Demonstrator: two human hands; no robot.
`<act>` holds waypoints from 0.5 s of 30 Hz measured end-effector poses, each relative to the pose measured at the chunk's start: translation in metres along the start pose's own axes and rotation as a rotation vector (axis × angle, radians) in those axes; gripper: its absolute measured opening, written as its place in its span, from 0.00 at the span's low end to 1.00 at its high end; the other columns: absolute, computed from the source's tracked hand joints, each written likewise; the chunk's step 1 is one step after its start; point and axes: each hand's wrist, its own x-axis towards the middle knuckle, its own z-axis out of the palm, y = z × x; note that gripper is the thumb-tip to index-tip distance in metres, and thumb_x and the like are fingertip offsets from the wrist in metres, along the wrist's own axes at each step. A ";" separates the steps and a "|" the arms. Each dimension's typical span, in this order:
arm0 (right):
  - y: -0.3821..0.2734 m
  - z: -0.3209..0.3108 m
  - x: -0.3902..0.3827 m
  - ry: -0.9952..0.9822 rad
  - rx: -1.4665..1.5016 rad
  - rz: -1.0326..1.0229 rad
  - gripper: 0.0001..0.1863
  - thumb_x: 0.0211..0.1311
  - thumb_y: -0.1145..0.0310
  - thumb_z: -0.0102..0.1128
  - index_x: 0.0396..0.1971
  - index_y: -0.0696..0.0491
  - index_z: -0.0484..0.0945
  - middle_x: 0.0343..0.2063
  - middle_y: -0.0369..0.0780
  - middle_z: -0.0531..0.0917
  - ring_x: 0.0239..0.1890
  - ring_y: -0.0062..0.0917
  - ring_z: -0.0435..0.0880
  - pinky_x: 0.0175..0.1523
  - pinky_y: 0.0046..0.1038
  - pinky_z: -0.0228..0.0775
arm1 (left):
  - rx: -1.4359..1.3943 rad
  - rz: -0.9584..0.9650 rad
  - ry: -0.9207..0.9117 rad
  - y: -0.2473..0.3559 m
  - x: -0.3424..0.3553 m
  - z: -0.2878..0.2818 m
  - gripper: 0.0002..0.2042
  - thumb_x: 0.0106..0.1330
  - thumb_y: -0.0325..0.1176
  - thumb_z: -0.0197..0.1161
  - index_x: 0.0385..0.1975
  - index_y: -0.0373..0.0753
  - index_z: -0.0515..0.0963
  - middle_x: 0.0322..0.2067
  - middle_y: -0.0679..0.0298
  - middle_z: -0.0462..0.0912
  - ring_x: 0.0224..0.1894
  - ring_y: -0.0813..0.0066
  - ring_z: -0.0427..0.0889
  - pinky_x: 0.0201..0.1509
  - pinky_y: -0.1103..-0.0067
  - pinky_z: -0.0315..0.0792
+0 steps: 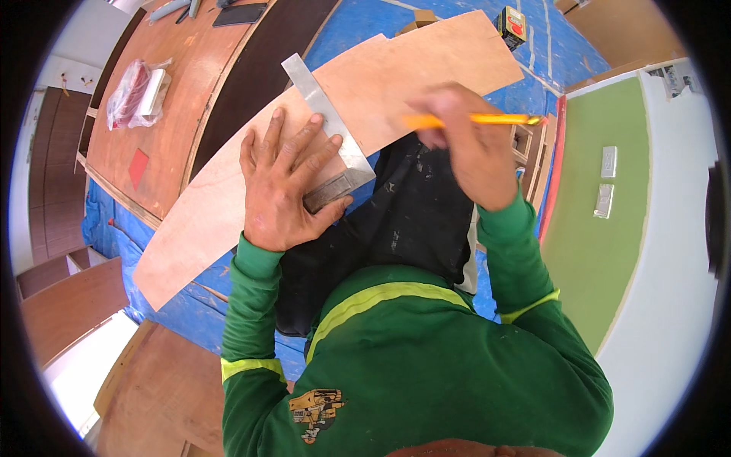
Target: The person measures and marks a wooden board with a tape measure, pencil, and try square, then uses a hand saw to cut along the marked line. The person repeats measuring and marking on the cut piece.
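Observation:
Across my lap lies a long, pale wooden board (419,72). A metal try square (314,90) rests on it, its blade running across the board and its thick stock against the near edge. My left hand (285,179) presses flat with fingers spread on the board and the square's blade, the thumb beside the stock. Above the right part of the board, my right hand (468,145) is closed round a yellow pencil (495,119), which points out to the right. Motion blurs the fingertips of that hand.
At the left stands a reddish-brown wooden panel (194,76) bearing a plastic-wrapped package (139,95) and a red piece (138,168). Blue sheeting (560,38) covers the floor. A small dark box (512,28) sits beyond the board's right end. A green wall panel (594,251) with switches rises at right.

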 end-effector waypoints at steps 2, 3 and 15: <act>0.011 0.026 0.028 -0.027 -0.054 -0.245 0.15 0.87 0.62 0.62 0.46 0.59 0.86 0.37 0.45 0.88 0.36 0.34 0.87 0.44 0.33 0.80 | -0.003 -0.002 0.010 0.000 0.000 0.002 0.41 0.53 0.54 0.86 0.73 0.59 0.87 0.82 0.64 0.76 0.89 0.37 0.59 0.89 0.36 0.42; 0.014 0.037 0.040 -0.053 -0.063 -0.324 0.12 0.85 0.64 0.65 0.46 0.59 0.85 0.37 0.45 0.88 0.36 0.36 0.88 0.44 0.34 0.80 | 0.006 -0.001 0.014 -0.001 -0.001 0.003 0.41 0.53 0.54 0.86 0.73 0.59 0.87 0.82 0.64 0.76 0.89 0.37 0.59 0.89 0.36 0.42; 0.034 0.066 0.089 -0.201 -0.246 -0.498 0.07 0.82 0.68 0.69 0.51 0.55 0.88 0.37 0.40 0.90 0.36 0.28 0.86 0.45 0.29 0.79 | -0.001 -0.013 0.020 -0.003 -0.005 0.003 0.40 0.55 0.56 0.84 0.73 0.58 0.87 0.82 0.65 0.76 0.88 0.37 0.61 0.89 0.36 0.41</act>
